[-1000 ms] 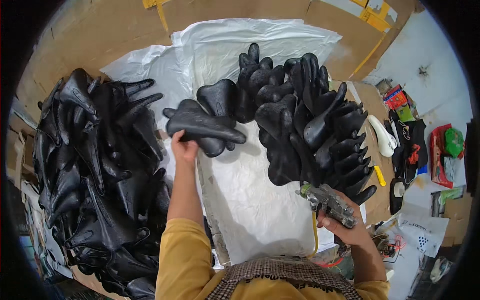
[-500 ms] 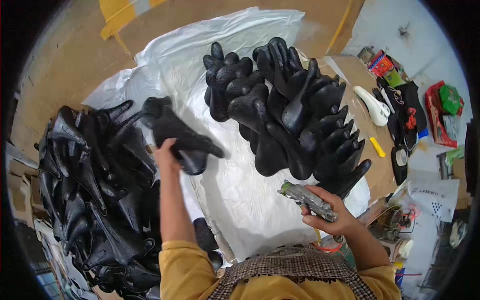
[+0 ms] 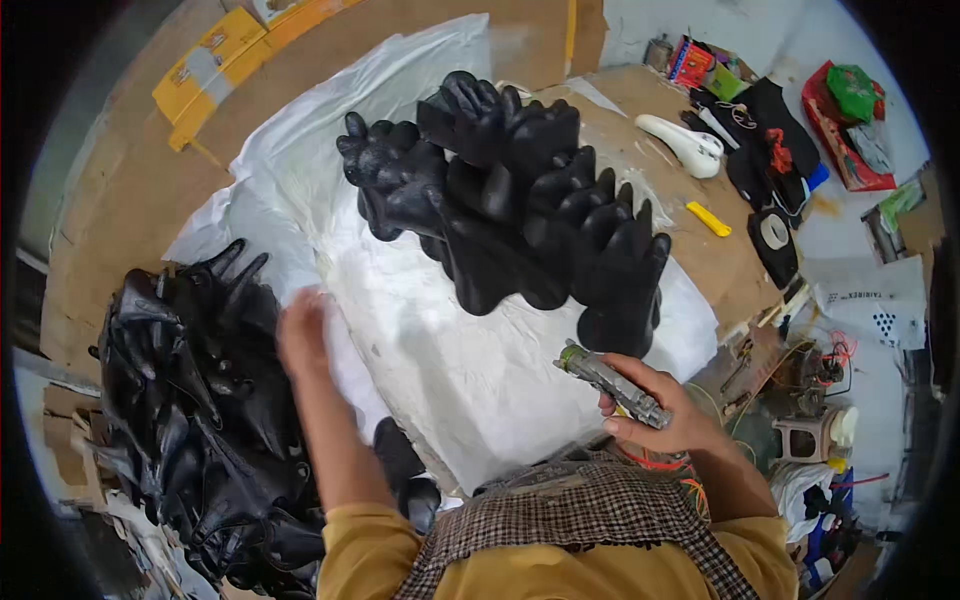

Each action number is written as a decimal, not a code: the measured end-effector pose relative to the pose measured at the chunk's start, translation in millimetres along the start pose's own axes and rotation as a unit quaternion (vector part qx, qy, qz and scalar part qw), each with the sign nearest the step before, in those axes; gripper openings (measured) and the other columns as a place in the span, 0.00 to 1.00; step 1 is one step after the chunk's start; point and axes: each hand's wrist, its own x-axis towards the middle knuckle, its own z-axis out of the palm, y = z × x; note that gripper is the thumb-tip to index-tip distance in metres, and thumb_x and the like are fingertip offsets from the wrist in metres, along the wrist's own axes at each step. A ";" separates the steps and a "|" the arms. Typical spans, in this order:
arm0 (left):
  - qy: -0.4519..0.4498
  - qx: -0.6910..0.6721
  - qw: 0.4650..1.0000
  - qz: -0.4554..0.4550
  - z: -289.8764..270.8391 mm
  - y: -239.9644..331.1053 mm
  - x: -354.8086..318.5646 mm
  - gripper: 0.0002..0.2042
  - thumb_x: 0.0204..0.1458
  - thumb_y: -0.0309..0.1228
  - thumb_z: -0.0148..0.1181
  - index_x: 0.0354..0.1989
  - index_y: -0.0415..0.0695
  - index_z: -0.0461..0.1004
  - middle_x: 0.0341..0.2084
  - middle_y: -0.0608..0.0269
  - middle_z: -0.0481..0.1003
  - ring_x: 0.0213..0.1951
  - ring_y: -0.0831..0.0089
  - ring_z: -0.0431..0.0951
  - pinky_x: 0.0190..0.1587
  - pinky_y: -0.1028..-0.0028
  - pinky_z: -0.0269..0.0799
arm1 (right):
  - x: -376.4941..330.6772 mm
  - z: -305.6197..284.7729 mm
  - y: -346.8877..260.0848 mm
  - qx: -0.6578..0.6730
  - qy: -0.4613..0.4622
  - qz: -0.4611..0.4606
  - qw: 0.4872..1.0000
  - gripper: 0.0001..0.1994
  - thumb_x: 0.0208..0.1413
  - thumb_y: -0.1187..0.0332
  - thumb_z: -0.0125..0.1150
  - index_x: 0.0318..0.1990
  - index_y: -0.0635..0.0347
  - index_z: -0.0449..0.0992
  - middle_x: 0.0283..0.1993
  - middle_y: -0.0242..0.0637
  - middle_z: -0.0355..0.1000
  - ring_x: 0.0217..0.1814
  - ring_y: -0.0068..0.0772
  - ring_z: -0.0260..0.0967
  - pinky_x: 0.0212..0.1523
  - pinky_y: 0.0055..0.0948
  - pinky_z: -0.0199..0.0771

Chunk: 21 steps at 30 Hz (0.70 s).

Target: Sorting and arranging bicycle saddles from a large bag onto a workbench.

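My left hand [image 3: 305, 330] is smeared by motion beside the right edge of a big heap of black bicycle saddles [image 3: 190, 400]. No saddle shows in it, and its fingers cannot be made out. My right hand [image 3: 665, 405] grips a grey, tape-wrapped hand tool [image 3: 615, 387] with a green band near its tip, held above the white sheet [image 3: 440, 370]. Beyond the tool, rows of black saddles [image 3: 500, 215] stand packed together on the sheet, one set nearest the tool's tip.
A white saddle [image 3: 680, 145], a yellow-handled knife [image 3: 708, 219] and a roll of tape [image 3: 774, 231] lie on the cardboard at the right. Two dark saddles [image 3: 398, 465] sit low beside my left forearm. Cables and a small machine [image 3: 815, 370] fill the lower right.
The black saddle that my left hand held is no longer in it. That hand has moved left to the heap's edge. My right hand still holds the tool, and the view has shifted.
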 end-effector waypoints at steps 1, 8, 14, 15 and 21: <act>-0.060 0.028 0.997 -0.035 29.2 -58.5 -8.3 0.11 0.49 0.29 0.54 0.41 0.40 0.73 0.34 0.61 0.74 0.32 0.74 0.73 0.40 0.76 0.70 | -10.5 -2.1 0.2 -0.002 0.003 0.001 1.000 0.30 0.47 0.73 0.63 0.59 0.62 0.59 0.42 0.35 0.67 0.39 0.20 0.64 0.43 0.21 0.65; -0.084 0.123 0.971 -0.185 176.1 -228.8 -66.8 0.08 0.48 0.24 0.55 0.38 0.43 0.70 0.26 0.66 0.68 0.28 0.72 0.71 0.30 0.76 0.64 | -72.4 -14.0 10.0 -0.013 0.063 0.027 0.998 0.31 0.48 0.73 0.62 0.61 0.61 0.57 0.47 0.35 0.66 0.41 0.20 0.65 0.44 0.23 0.66; -0.184 0.121 0.971 -0.097 140.6 -206.2 -45.4 0.10 0.49 0.22 0.52 0.40 0.43 0.71 0.36 0.66 0.74 0.40 0.72 0.71 0.46 0.75 0.64 | -100.1 -18.2 15.3 0.054 0.067 0.045 0.995 0.32 0.48 0.74 0.62 0.61 0.61 0.56 0.51 0.34 0.63 0.43 0.20 0.64 0.46 0.21 0.65; -0.215 0.123 0.966 -0.079 137.4 -185.3 -49.4 0.10 0.51 0.23 0.50 0.41 0.43 0.70 0.37 0.66 0.74 0.40 0.71 0.71 0.47 0.73 0.64 | -101.1 -23.7 16.8 0.045 0.066 0.029 0.996 0.31 0.48 0.74 0.62 0.61 0.61 0.57 0.50 0.34 0.64 0.43 0.19 0.64 0.46 0.21 0.65; -0.247 0.035 0.956 -0.152 110.4 -103.9 -56.9 0.11 0.53 0.26 0.50 0.44 0.40 0.68 0.39 0.61 0.74 0.42 0.67 0.73 0.49 0.68 0.66 | -110.6 -41.2 8.6 0.006 0.042 0.030 0.999 0.29 0.48 0.73 0.62 0.59 0.64 0.60 0.42 0.32 0.68 0.40 0.17 0.65 0.41 0.19 0.66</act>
